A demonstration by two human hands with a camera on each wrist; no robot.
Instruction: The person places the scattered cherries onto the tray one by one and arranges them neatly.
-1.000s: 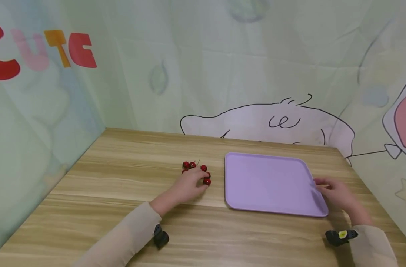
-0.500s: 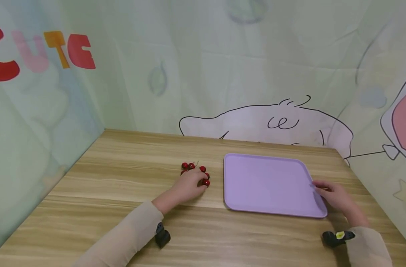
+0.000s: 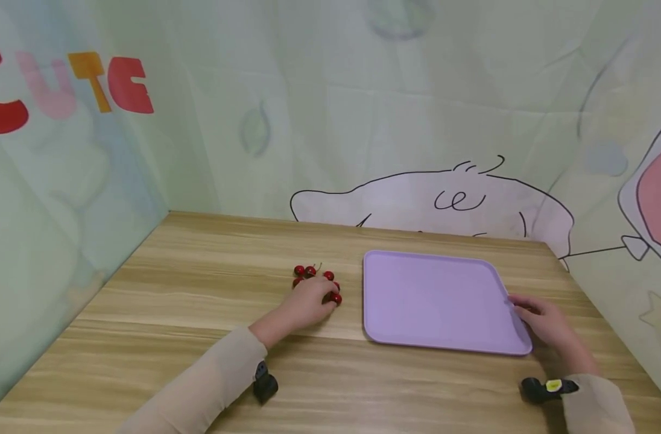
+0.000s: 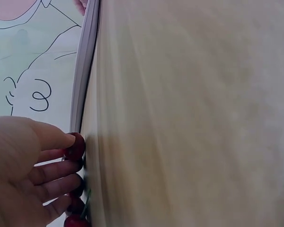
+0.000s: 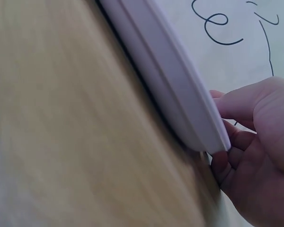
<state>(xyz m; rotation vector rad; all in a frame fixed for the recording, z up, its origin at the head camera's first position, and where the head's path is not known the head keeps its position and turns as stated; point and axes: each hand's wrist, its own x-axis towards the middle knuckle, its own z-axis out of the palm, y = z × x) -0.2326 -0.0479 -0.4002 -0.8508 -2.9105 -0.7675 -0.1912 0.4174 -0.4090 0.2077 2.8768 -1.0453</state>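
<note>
Several dark red cherries (image 3: 300,270) lie in a small cluster on the wooden table, left of a lilac tray (image 3: 439,301). My left hand (image 3: 307,301) reaches over the cluster and hides part of it. Between its thumb and forefinger it pinches a cherry (image 4: 75,147), while the other fingers rest against further cherries. One cherry (image 3: 310,271) shows a thin stem. On the other side, my right hand (image 3: 547,322) grips the tray's right rim. In the right wrist view its thumb lies over the rim (image 5: 194,104), with curled fingers at the corner below.
The wooden table (image 3: 330,386) meets a printed cloth backdrop (image 3: 319,120) at its back and sides. A small black camera (image 3: 265,384) sits at the left wrist and another black camera (image 3: 547,389) at the right wrist.
The head view has shifted very slightly, so the scene sits a few pixels left and lower. Both hands keep their places at the cherries and the tray.
</note>
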